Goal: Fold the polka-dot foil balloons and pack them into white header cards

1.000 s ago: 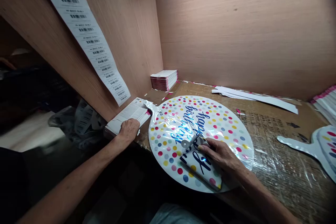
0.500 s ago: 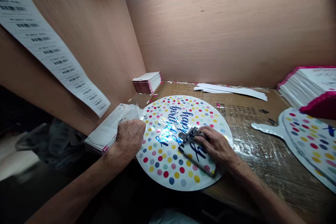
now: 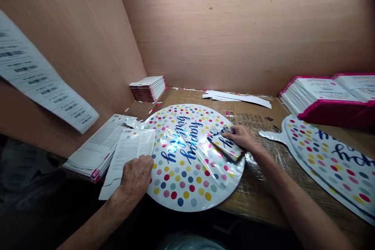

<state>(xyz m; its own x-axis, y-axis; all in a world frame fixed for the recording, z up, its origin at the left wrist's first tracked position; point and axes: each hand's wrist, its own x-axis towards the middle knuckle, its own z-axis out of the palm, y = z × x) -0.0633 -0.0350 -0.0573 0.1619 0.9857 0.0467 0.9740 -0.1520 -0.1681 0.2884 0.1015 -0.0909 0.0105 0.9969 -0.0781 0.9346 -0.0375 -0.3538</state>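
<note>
A flat round foil balloon (image 3: 190, 179) with coloured dots and blue "happy birthday" lettering lies before me, its neck at the left. My left hand (image 3: 137, 174) is closed on the right edge of a white printed packet (image 3: 129, 144), which overlaps the balloon's left side. My right hand (image 3: 241, 137) grips a folded foil balloon (image 3: 227, 146) of the same dotted pattern, over the right part of the flat balloon. Just left of the held packet is a stack of printed packets (image 3: 90, 152).
Cardboard (image 3: 263, 179) covers the work surface. More dotted balloons (image 3: 319, 156) lie at the right, before pink-edged packets (image 3: 316, 90). White paper strips (image 3: 237, 98) and a packet stack (image 3: 149, 88) sit near the back panel. A barcode label sheet (image 3: 47, 86) hangs left.
My left hand has drawn a packet off the stack, towards me and over the balloon's edge. My right hand has moved right and up with the folded balloon. The view has shifted right.
</note>
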